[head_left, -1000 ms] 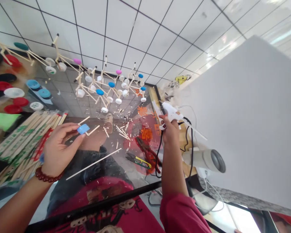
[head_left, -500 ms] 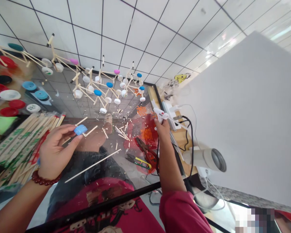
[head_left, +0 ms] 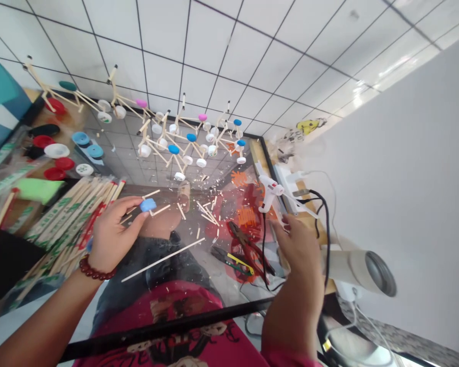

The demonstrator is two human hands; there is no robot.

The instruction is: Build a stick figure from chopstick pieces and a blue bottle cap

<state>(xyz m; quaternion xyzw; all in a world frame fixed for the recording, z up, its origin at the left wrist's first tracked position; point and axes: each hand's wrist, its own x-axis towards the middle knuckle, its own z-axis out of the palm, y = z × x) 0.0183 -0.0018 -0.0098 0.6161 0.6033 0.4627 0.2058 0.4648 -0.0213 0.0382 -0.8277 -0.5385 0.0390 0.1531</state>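
Observation:
Between the thumb and fingertips of my left hand is a blue piece with short wooden sticks attached to it. My right hand is apart from the white glue gun, just below and to the right of it; its fingers are partly curled, and whether they hold anything is hard to make out. The glue gun stands on the glass table near its right edge. Short cut sticks and one long stick lie between my hands.
Several stick figures with bottle-cap wheels stand along the back. Wrapped chopsticks and loose caps are at left. Red pliers and yellow-green snips lie near a black cable. A grey-white cylinder is at right.
My right hand has let go of the glue gun and moved down and right from it. The view has shifted, so most things appear further right. My left hand keeps the blue piece.

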